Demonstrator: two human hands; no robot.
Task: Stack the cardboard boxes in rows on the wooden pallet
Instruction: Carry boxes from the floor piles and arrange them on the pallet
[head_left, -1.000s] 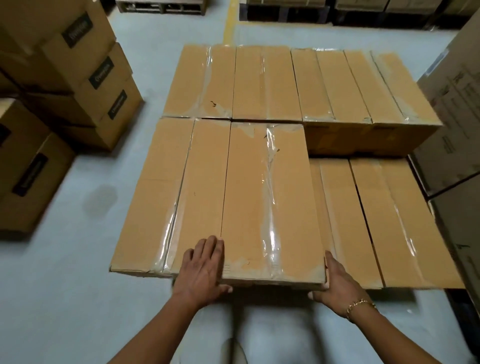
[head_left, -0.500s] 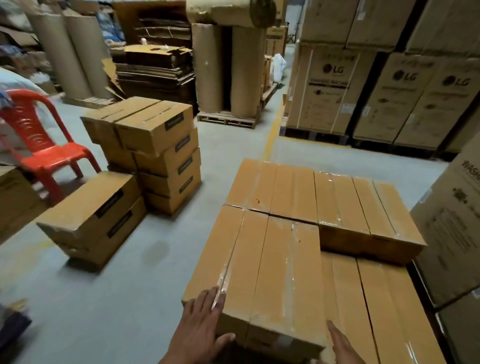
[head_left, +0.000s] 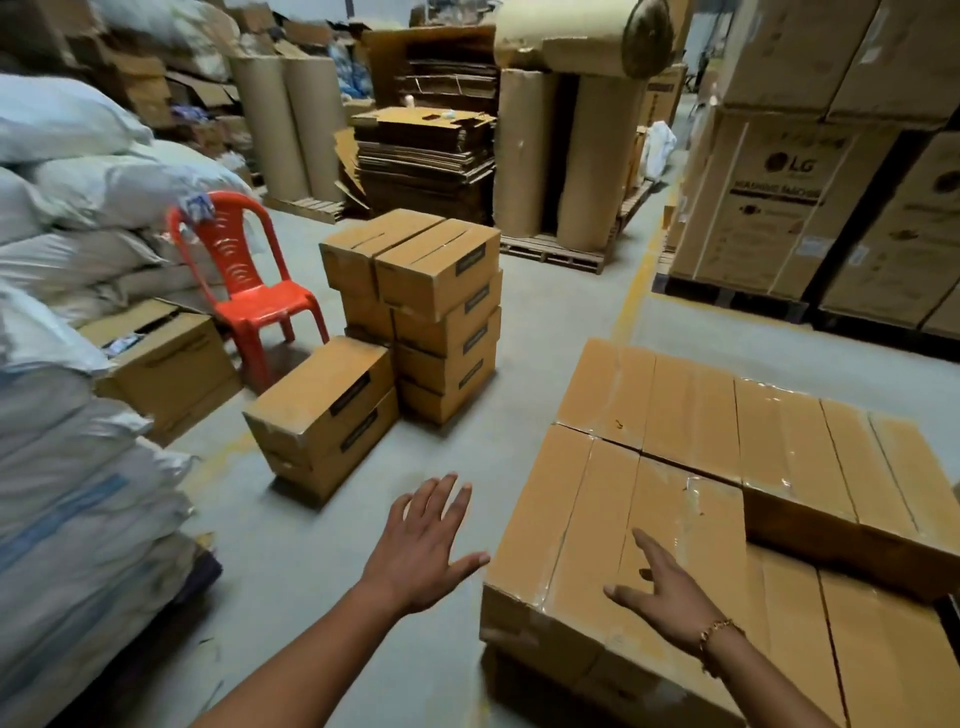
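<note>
Cardboard boxes (head_left: 675, 519) sat in rows at 3 o'clock; loose stack (head_left: 441, 353) at 11 o'clock. We logged left grip (head_left: 426, 545) spread, empty, over floor (head_left: 322, 571); right grip (head_left: 670, 592) spread above the rows. We judged: lift top box (head_left: 441, 265) by both ends.

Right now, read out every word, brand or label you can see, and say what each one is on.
"LG": on the large carton at the right.
Line of print under the logo: too blurred to read for sure.
Black labels on the small stacked boxes: too small to read.
</note>
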